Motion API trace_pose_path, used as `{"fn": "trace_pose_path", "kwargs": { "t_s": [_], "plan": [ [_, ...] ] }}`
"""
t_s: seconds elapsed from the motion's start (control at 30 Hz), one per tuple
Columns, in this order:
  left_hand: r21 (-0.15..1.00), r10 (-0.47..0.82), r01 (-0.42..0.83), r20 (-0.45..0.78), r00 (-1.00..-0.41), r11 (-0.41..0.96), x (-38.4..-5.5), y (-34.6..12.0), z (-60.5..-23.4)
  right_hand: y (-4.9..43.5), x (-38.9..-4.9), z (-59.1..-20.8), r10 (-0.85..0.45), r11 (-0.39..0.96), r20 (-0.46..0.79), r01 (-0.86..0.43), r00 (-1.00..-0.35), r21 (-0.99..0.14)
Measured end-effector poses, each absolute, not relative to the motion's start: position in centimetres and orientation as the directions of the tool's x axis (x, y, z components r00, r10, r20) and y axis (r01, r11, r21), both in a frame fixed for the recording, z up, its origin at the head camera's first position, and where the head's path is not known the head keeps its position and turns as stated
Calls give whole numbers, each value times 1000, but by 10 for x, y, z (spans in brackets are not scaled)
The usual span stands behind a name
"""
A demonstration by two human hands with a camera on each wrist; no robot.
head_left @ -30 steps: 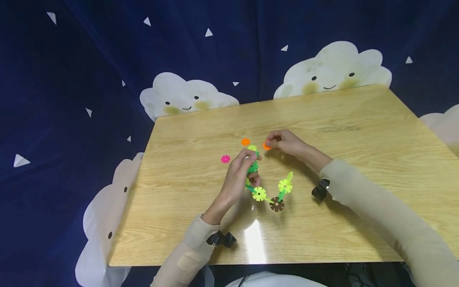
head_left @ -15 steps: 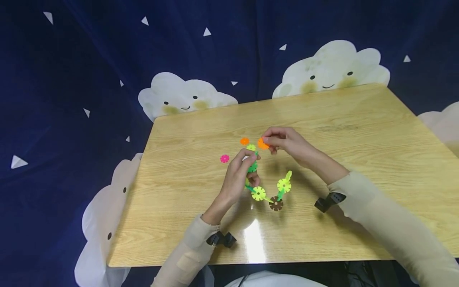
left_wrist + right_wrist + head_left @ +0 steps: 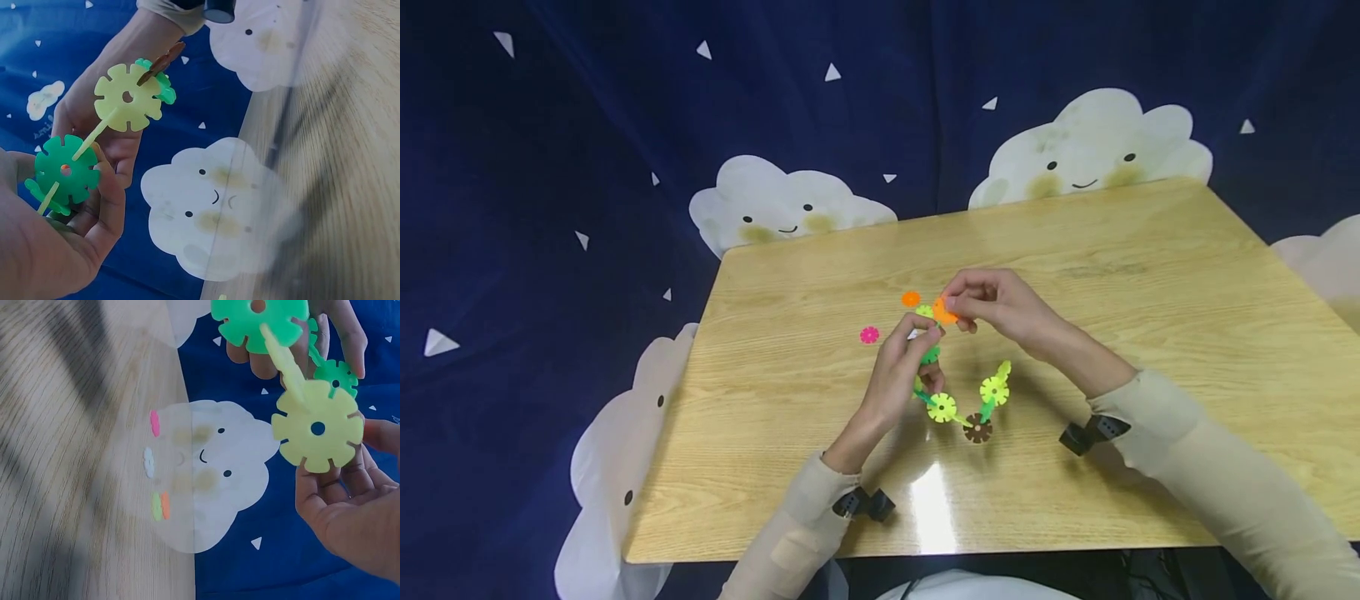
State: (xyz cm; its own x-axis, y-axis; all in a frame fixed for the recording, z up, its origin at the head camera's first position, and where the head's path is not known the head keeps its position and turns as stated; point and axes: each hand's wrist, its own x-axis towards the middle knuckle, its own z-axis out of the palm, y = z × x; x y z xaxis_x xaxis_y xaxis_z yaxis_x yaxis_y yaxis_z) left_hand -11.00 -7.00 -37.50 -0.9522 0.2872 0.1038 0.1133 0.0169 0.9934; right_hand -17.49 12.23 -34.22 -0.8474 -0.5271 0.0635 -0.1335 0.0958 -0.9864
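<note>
My left hand [image 3: 891, 367] holds one end of a chain of notched plastic snowflake discs. In the left wrist view its fingers curl around a green disc [image 3: 65, 169]. The chain hangs in a curve, with a yellow disc [image 3: 942, 407] and a brown disc [image 3: 977, 428] at the bottom, and rises again on the right. Between thumb and fingers, my right hand [image 3: 1007, 308] pinches an orange disc [image 3: 944, 311], right beside the left fingertips. In the right wrist view a pale yellow disc [image 3: 317, 428] of the chain overlaps the right fingers, and the orange disc is hidden.
On the wooden table [image 3: 760, 450] lie a pink disc [image 3: 869, 335], another orange disc [image 3: 911, 298] and a yellow-green disc [image 3: 924, 311]. A white disc [image 3: 149, 462] also lies there. A dark blue curtain [image 3: 850, 117] with clouds hangs behind the far edge.
My right hand has brought the orange disc up from the table and leftward to the left fingertips. The left hand and the chain have stayed nearly still.
</note>
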Motion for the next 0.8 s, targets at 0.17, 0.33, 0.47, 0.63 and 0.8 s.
{"fn": "trace_pose_path", "kwargs": {
  "t_s": [0.17, 0.33, 0.47, 0.63, 0.8],
  "plan": [
    [992, 272, 124, 115, -955, 15, -110, -70, -377, 121, -174, -345, -527, 103, 99, -179, -844, -978],
    [994, 256, 112, 106, -961, 9, -109, -70, -380, 116, -171, -350, -530, 126, 152, -255, -834, -959],
    [992, 227, 115, 102, -968, 45, -107, -71, -382, 114, -169, -353, -539, 134, 166, -279, -826, -951],
    [983, 187, 133, 109, -976, 125, -105, -74, -383, 111, -167, -351, -556, 200, 172, -332, -813, -922],
    [981, 183, 151, 128, -975, 122, -106, -76, -384, 106, -167, -349, -566, 256, 185, -385, -804, -887]
  ]
}}
